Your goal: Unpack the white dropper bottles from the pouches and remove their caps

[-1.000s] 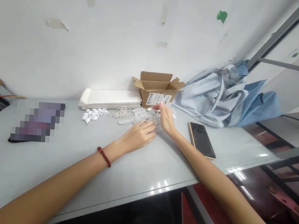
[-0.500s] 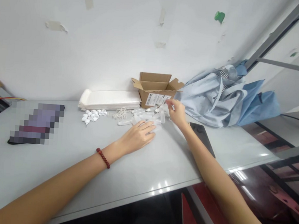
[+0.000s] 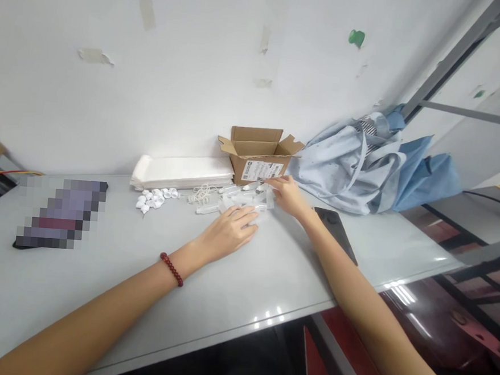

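My left hand (image 3: 232, 227) lies palm down at the near side of a pile of small clear plastic bottles (image 3: 207, 209), its fingers stretched out and touching some of them. My right hand (image 3: 290, 196) reaches over the right end of the pile, in front of the box, with fingers extended; its fingertips partly cover the bottles there. A small tangle of white bands or string (image 3: 201, 192) lies left of the bottles. Farther left sits a cluster of small white caps (image 3: 151, 198).
An open cardboard box (image 3: 257, 168) with a label stands against the wall. Left of it lies a stack of white paper sleeves (image 3: 182, 170). Light blue fabric (image 3: 345, 165) is heaped at right, near a dark flat device (image 3: 336, 233). A blurred-out object (image 3: 62, 211) rests at left.
My right hand has lowered slightly and moved left, its fingers going from curled to stretched out over the bottles. My left hand stays in nearly the same place. The view has shifted slightly.
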